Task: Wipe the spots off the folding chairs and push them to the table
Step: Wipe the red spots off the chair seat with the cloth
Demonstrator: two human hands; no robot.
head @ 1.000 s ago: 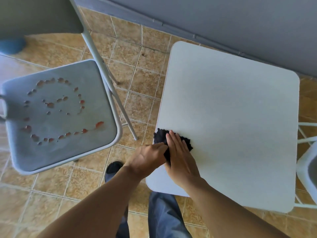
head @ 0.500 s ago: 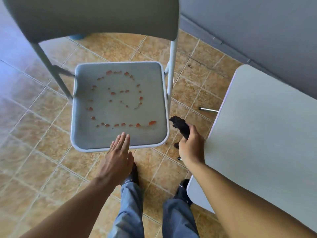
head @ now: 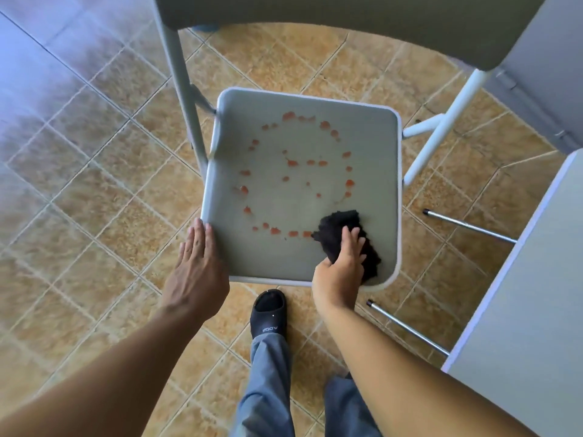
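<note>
A person is standing over a folding chair (head: 303, 190), with grey trouser legs (head: 268, 383) and a black slipper (head: 268, 312) showing on the tiled floor (head: 94, 190) just short of the chair's front edge. Both bare forearms are reaching forward toward that seat.

The left hand (head: 197, 272) is lying flat against the chair's front left corner, its fingers (head: 197, 238) stretched out straight and together along the seat's rim, gripping nothing. The right hand (head: 339, 272) is pressing a crumpled black cloth (head: 339, 227) down onto the front right part of the seat, the fingers curling over the cloth and pinning it there, with the thumb tucked at the cloth's near edge. Part of the cloth is spilling out to the right of the hand, near the seat's front right corner.

Orange-red spots (head: 293, 164) are dotting the grey seat in a rough ring with a few more inside it; the ring's nearest arc is running right up to the cloth's left edge, and the rest is lying farther back toward the chair's backrest (head: 347, 14). The white table (head: 520, 326) is standing to the right of the chair, apart from it, with two metal legs (head: 467, 227) showing on the floor between them. Beyond the seat, the chair's pale frame tubes are rising to the backrest at the top.
</note>
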